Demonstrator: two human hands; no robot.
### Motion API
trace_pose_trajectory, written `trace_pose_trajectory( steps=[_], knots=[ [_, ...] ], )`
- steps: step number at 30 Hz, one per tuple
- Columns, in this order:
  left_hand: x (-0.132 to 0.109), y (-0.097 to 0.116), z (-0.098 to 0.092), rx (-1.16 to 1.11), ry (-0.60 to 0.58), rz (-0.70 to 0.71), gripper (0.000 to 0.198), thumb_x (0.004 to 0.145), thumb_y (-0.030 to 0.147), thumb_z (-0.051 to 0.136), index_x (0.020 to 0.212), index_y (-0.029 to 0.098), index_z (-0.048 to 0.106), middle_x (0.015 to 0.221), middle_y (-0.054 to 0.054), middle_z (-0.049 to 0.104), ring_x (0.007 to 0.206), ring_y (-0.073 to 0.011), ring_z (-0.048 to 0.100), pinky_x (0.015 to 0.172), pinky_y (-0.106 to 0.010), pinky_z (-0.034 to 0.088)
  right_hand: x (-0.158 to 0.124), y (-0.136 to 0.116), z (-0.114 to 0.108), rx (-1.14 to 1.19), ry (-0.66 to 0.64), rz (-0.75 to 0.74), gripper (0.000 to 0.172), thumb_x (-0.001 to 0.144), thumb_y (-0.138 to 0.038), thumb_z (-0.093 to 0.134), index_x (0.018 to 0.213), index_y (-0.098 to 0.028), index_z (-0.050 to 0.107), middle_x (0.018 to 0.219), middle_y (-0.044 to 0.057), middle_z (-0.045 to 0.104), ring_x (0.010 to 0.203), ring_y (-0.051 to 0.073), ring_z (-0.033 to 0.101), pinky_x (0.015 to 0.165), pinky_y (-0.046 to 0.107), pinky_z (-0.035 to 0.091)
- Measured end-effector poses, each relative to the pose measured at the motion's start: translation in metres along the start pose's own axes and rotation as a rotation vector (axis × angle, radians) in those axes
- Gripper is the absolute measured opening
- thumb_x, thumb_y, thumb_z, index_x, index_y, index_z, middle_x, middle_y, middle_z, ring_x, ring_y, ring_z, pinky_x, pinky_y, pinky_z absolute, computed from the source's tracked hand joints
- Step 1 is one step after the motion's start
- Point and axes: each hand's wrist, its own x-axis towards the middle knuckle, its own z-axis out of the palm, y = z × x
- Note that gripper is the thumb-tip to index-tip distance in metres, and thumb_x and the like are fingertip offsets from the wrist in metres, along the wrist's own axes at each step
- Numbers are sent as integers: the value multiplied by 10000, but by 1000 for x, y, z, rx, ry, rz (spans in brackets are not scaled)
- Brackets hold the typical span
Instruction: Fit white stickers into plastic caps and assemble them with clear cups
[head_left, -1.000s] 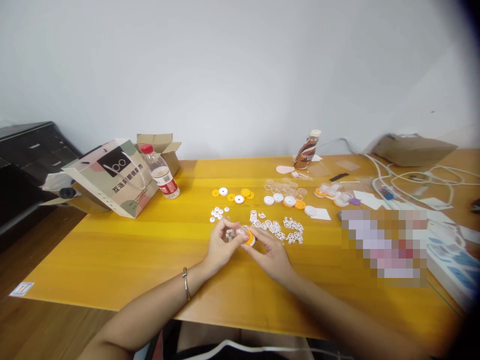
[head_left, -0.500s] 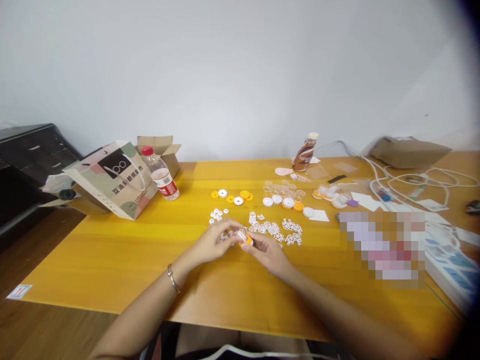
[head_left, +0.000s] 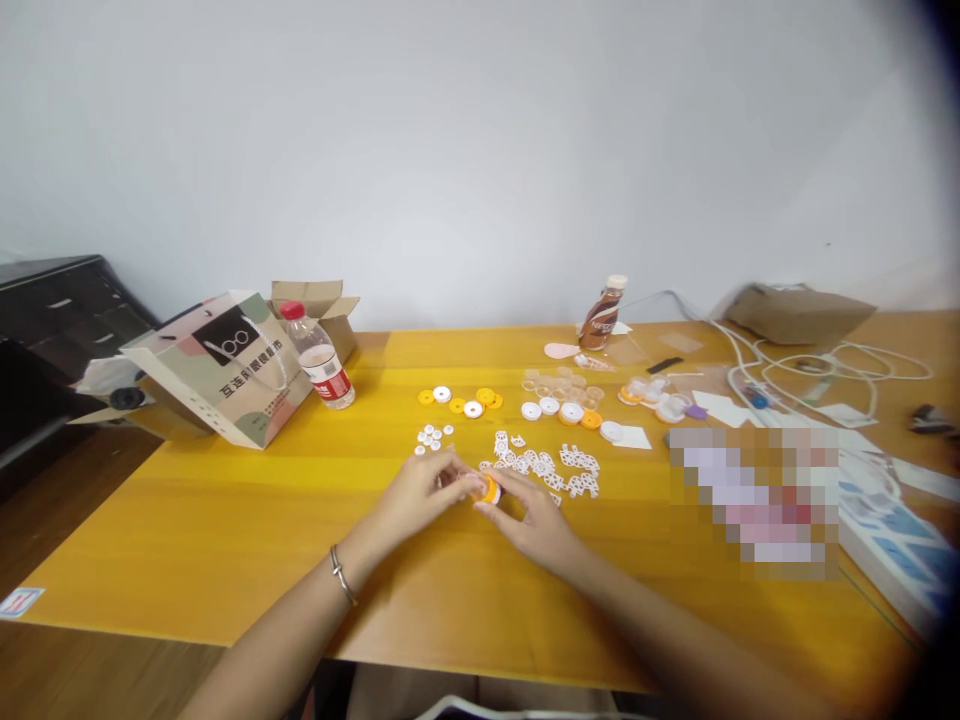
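Low over the table, an orange-and-white round plastic piece [head_left: 490,490] is held between my two hands. My left hand [head_left: 426,492] has its fingers bent in at the piece's left side, and thumb and fingertips meet on it. On the other side my right hand [head_left: 536,515] pinches the rim between thumb and fingers. Just beyond the hands lie white openwork plastic parts [head_left: 538,462] and, to the left, small white round parts [head_left: 430,438]. Yellow and white discs [head_left: 472,409] lie farther back. The fingers partly cover the held piece.
Clear plastic cups [head_left: 562,384] and white and orange round pieces [head_left: 571,413] lie at the back right. A coffee bottle [head_left: 604,318] stands behind them. At left are a paper bag [head_left: 244,385] and a water bottle [head_left: 324,370]. White cables [head_left: 750,365] and a power strip [head_left: 889,545] occupy the right.
The round piece has turned between my fingers: its orange side now faces left and up, with white at the right. The camera view has shifted slightly.
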Motion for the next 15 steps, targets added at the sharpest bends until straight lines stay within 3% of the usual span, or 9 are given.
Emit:
trace_pose_trajectory(
  steps=[2,4,6,8,11,13,15],
  knots=[
    [-4,5,1,-9,-95,117,261,862,343,427,1017,203,584,958,-67,606,867,-155,561,841,-305,435,1,0,-2,18,-36,-7,276,789,-313,551,1043,-213,594,1012,58,639,937,198,585,852,345,452],
    [-6,8,1,-4,-70,190,310,863,332,428,1143,224,506,1122,-96,537,1019,-178,509,940,-346,371,2,1,-4,18,-48,-10,259,803,-312,534,1036,-215,592,991,53,643,917,193,591,831,337,461],
    [-8,9,1,33,-15,122,345,849,361,452,1164,221,472,1088,-96,545,993,-184,519,921,-358,386,2,1,-4,-14,-26,-21,258,798,-311,542,1032,-214,589,991,54,640,915,193,588,827,334,460],
    [-8,8,2,66,-34,40,306,849,384,442,1094,213,507,954,-66,583,872,-168,555,837,-335,438,2,2,-4,-41,-15,-41,262,788,-310,556,1028,-211,588,999,54,636,922,191,584,834,330,454],
    [-8,6,4,76,-82,102,274,867,355,410,1080,222,518,1033,-74,547,945,-165,535,861,-321,430,0,4,-4,-45,-25,-61,266,792,-310,552,1037,-212,581,1004,54,633,923,188,585,834,325,454],
    [-8,5,6,98,6,106,309,854,358,437,1129,224,482,1102,-87,508,1009,-176,505,884,-327,416,0,4,-4,-61,-8,-72,276,794,-310,549,1051,-211,573,1007,59,630,926,191,582,836,331,450],
    [-7,4,8,120,46,33,289,853,380,436,1075,206,499,966,-66,560,877,-163,545,795,-312,452,-1,2,-5,-76,0,-82,286,791,-310,550,1057,-208,569,1001,65,626,926,195,577,835,337,447]
  ],
)
